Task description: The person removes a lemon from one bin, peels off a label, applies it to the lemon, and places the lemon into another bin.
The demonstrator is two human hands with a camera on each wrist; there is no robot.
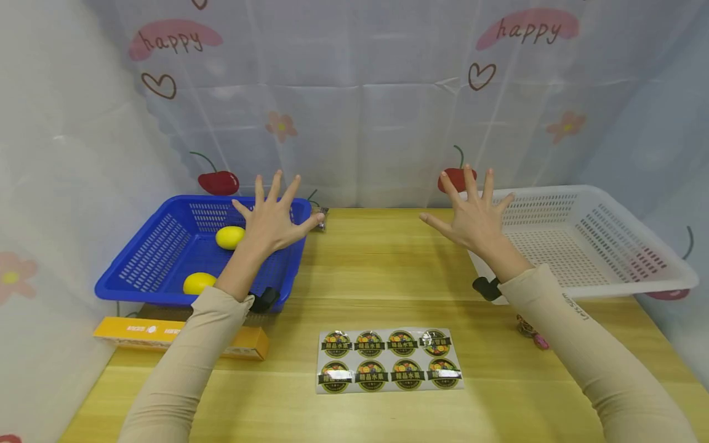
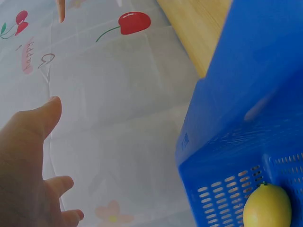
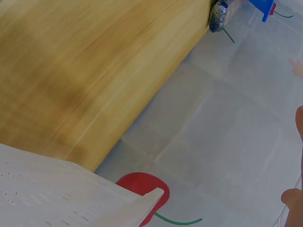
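Observation:
Both hands are raised above the wooden table with fingers spread wide, holding nothing. My left hand hovers over the right side of a blue basket that holds two yellow lemons. My right hand hovers beside the left end of a white basket, which looks empty. In the left wrist view the left hand shows straight fingers, with the blue basket and one lemon at the right. Only fingertips appear in the right wrist view.
A sheet of round fruit stickers lies at the table's front centre. An orange box sits in front of the blue basket. A small wrapped item lies at the table's back edge. Patterned curtain surrounds the table.

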